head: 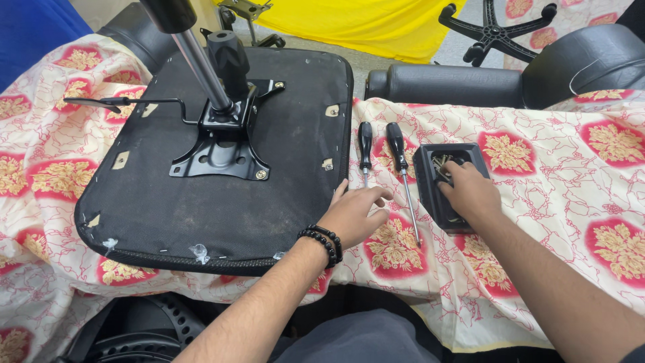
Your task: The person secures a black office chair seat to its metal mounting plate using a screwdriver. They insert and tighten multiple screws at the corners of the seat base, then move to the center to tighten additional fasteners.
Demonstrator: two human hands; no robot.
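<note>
At centre right of the frame, small, hard, light metal screws, apparently loose, were being pinched by the right hand (472, 191) inside the small black plastic tray (430, 181), while the left hand (355, 214) rested with fingers spread beside the black-handled screwdriver (365, 149).

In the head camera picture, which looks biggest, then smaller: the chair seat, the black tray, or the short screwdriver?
1. Upturned chair seat, by far the largest.
2. Black tray.
3. Short screwdriver, smallest.

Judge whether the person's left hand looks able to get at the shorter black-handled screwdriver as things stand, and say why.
Probably yes. The left hand rests on the patterned cloth with its fingertips just short of the shorter screwdriver, and nothing lies between them. The right hand is off in the black tray, clear of that path.
</note>
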